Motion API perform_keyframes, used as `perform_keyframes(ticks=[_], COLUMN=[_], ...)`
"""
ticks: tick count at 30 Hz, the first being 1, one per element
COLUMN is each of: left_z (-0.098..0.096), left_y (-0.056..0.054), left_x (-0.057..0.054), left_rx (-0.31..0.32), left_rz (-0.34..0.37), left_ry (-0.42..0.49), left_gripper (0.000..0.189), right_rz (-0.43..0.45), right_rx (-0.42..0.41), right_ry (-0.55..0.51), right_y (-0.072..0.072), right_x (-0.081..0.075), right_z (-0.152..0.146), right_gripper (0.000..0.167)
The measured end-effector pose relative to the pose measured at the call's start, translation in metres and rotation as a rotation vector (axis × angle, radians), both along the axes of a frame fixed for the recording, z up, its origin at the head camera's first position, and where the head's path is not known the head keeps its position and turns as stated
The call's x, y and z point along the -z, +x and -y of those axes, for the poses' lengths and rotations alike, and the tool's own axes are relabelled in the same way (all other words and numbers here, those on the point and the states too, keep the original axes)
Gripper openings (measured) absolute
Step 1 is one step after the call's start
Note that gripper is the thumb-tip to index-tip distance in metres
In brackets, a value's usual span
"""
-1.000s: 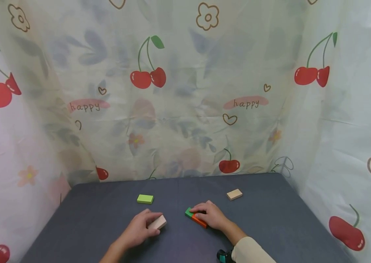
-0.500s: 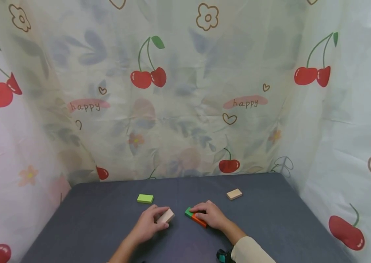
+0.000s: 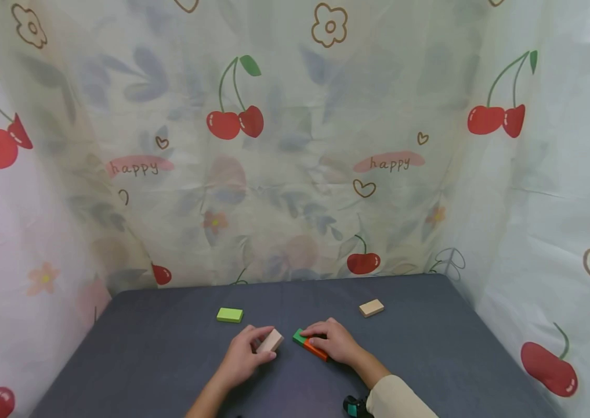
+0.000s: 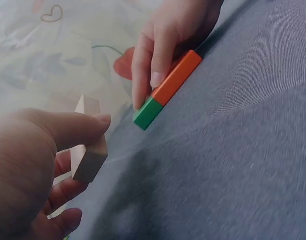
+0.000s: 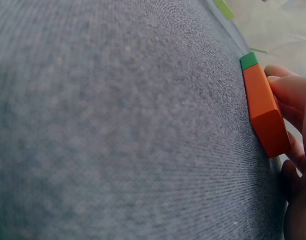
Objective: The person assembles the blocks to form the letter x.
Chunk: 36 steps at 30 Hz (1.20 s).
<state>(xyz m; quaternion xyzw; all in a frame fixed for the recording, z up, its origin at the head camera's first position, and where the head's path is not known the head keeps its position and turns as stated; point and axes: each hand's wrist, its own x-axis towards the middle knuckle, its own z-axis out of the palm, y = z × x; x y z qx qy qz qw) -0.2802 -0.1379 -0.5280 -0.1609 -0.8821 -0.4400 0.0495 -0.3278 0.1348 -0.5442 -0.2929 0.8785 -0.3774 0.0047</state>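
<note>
My left hand [image 3: 242, 357] pinches a plain wooden block [image 3: 271, 341] between thumb and fingers, raised above the table and tilted; the left wrist view shows the same block [image 4: 90, 155]. To its right, an orange block [image 3: 317, 349] and a green block [image 3: 299, 337] lie end to end on the table, touching. My right hand [image 3: 336, 342] holds this pair, its thumb and fingers bent over the orange block, one fingertip reaching the green one. A gap separates the wooden block from the green end. Part of the orange block is hidden under my right fingers.
A lime-green block [image 3: 230, 315] lies farther back on the left of the dark grey table [image 3: 133, 360]. Another plain wooden block [image 3: 371, 308] lies back right. A patterned curtain [image 3: 284, 174] hangs behind and at both sides.
My left hand has moved right and slightly away from me with the wooden block, bringing it closer to the green end. My right hand and the orange and green blocks have stayed put.
</note>
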Motion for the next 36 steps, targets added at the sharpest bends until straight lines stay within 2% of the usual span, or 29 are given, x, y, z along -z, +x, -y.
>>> perform_keyframes(ticks=[8,23,36], left_z=[-0.015,-0.036,-0.045], left_y=[0.0,0.0,0.0], left_x=[-0.001,0.003,0.008], left_rx=[-0.011,-0.034,-0.064], left_rz=[0.01,0.027,-0.004], left_ry=[0.021,-0.027,-0.098], left_gripper=[0.05,0.049,0.051], right_rz=[-0.017,0.001,-0.033], right_rx=[0.005,0.002,-0.012], right_ry=[-0.004,-0.007,-0.02], right_y=[0.0,0.0,-0.001], right_x=[0.0,-0.001,0.002], right_z=[0.0,0.0,-0.001], right_gripper=[0.023,0.023,0.022])
